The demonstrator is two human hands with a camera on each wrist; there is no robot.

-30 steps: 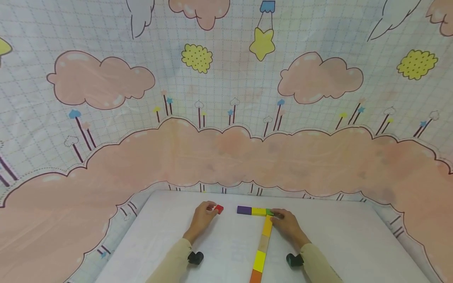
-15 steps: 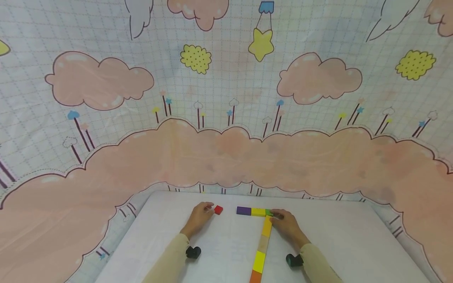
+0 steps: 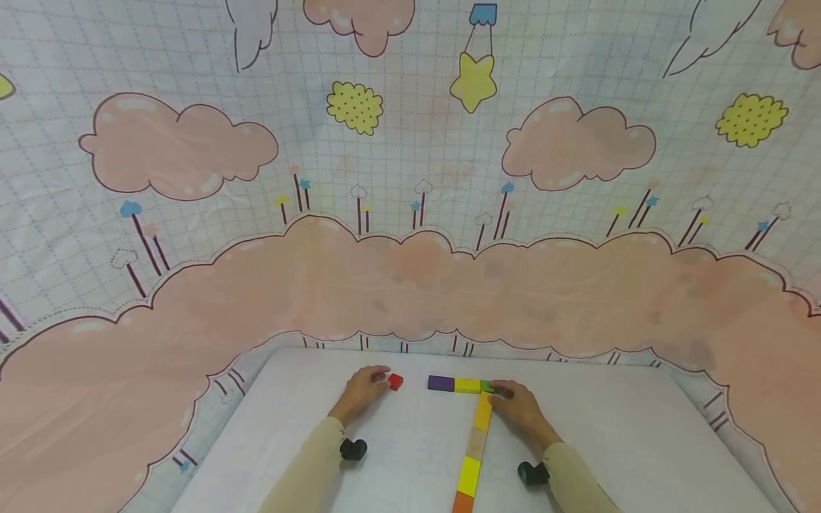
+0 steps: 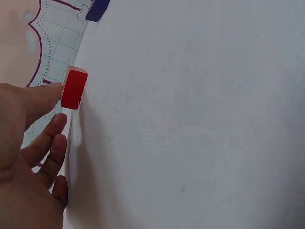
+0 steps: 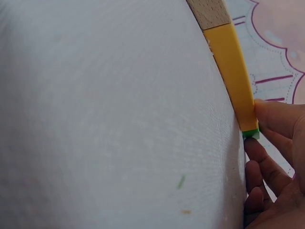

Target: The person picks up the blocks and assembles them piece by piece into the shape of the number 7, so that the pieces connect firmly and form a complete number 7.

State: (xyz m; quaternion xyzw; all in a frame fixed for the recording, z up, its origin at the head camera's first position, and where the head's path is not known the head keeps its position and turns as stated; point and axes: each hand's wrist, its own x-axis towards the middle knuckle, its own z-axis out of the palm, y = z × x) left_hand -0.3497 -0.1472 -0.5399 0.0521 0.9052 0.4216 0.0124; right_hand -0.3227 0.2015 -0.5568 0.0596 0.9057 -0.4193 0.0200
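Note:
A red block point(image 3: 395, 382) lies on the white tabletop point(image 3: 410, 427) at the left, its broad face showing in the left wrist view. My left hand point(image 3: 363, 392) is beside it; the thumb point(image 4: 47, 98) touches its edge, while the other fingers are loosely bent, apart from it. At the corner of a row of blocks, my right hand point(image 3: 521, 410) holds a green block point(image 3: 487, 386) between thumb and fingers, which partly hide it. The right thumb also lies against the orange-yellow block point(image 5: 231, 71) below it. A yellow block point(image 3: 467, 386) and a purple block point(image 3: 441, 383) continue leftward.
Toward the front edge, the row runs on through a plain wooden block point(image 3: 477, 443), a yellow block point(image 3: 470, 476) and an orange block point(image 3: 462, 502). Behind the table hangs a cloth point(image 3: 410, 285) printed with clouds. Black wrist devices point(image 3: 353, 449) hang below both sleeves.
The left fingers have loosened from the red block, which stays in about the same place. The right hand and the row of blocks look unmoved.

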